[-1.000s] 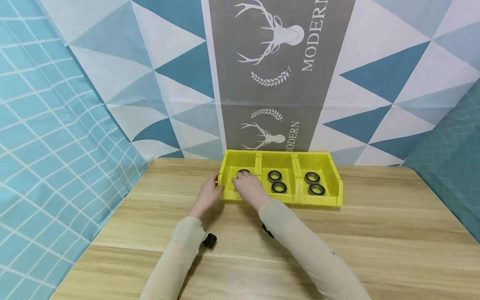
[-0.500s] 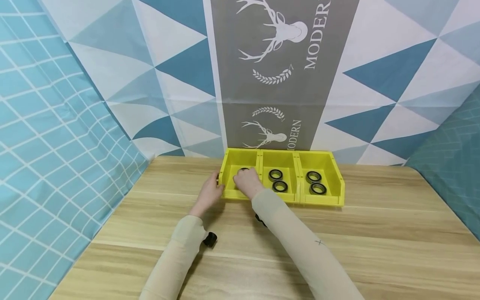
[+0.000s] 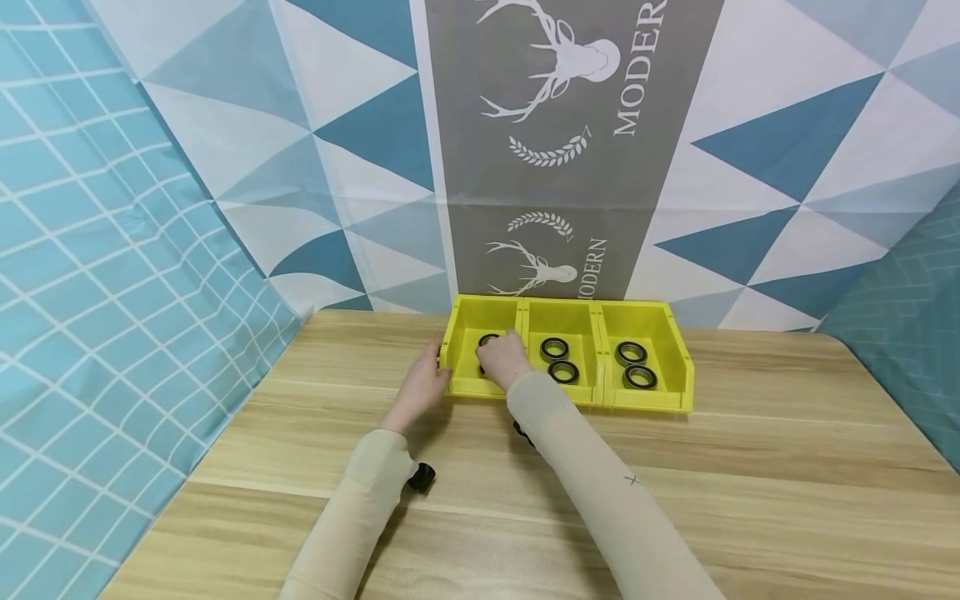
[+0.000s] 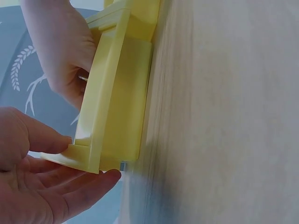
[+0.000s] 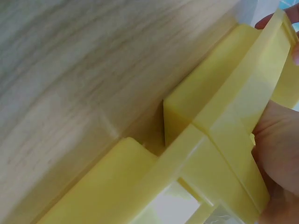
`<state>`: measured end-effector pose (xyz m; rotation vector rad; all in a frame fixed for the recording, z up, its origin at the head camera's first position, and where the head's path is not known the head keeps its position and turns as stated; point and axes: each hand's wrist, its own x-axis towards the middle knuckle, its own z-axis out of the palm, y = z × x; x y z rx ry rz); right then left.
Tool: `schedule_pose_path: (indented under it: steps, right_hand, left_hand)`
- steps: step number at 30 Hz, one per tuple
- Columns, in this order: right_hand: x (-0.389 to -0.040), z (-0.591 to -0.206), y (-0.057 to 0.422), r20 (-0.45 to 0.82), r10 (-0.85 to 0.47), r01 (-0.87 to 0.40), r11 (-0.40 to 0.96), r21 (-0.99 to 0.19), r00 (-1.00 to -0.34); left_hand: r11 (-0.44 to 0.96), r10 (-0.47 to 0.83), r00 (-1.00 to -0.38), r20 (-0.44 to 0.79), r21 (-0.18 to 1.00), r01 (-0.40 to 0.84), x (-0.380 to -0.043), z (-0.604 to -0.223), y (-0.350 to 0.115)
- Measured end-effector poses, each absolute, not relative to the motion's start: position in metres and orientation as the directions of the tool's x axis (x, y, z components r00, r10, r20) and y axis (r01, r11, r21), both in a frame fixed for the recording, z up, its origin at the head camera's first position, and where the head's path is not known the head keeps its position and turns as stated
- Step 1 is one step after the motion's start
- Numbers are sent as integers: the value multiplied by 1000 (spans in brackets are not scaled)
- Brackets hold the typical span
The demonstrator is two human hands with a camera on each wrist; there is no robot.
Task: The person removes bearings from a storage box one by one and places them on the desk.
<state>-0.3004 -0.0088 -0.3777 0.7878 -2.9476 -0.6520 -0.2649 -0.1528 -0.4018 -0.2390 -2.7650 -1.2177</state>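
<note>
A yellow three-compartment storage bin (image 3: 570,402) stands against the back wall. My left hand (image 3: 420,385) grips its left side wall; in the left wrist view the thumb lies on the rim and the fingers lie along the outside. My right hand (image 3: 504,358) reaches into the left compartment with fingers curled round a ring bearing (image 3: 482,369), mostly hidden beneath the hand. Just behind it lies another black-rimmed bearing (image 3: 488,339). In the right wrist view, the bin's front wall (image 5: 224,126) hides the fingertips.
Two bearings lie in the middle compartment, one front bearing (image 3: 563,372) and one rear bearing (image 3: 554,349). The right compartment also holds two, including a front bearing (image 3: 640,377). A patterned cloth wall (image 3: 375,167) rises behind the wooden table (image 3: 480,517).
My right hand has curled its fingers and shifted slightly within the left compartment, showing more of the rear bearing. The left hand has kept its grip. The head view has shifted slightly.
</note>
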Motion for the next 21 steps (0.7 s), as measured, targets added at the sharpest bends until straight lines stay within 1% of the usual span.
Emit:
schedule_pose_path:
  steps: [3,7,15,21]
  right_hand:
    - [-302,-377,-9,-135,-462,-476,792,382,-876]
    - [-305,-377,-9,-166,-444,-473,801,366,-880]
    - [-309,-377,-9,-186,-434,-473,806,356,-881]
    - [-312,-379,-8,-175,-451,-483,818,313,-875]
  left_hand:
    - [664,97,-982,162,725,185,-265,-403,-153]
    - [665,99,-983,155,725,181,-266,-404,-154]
    - [678,106,-981,163,710,191,-265,-401,-153]
    - [691,112,-980,165,696,196,-264,-401,-153]
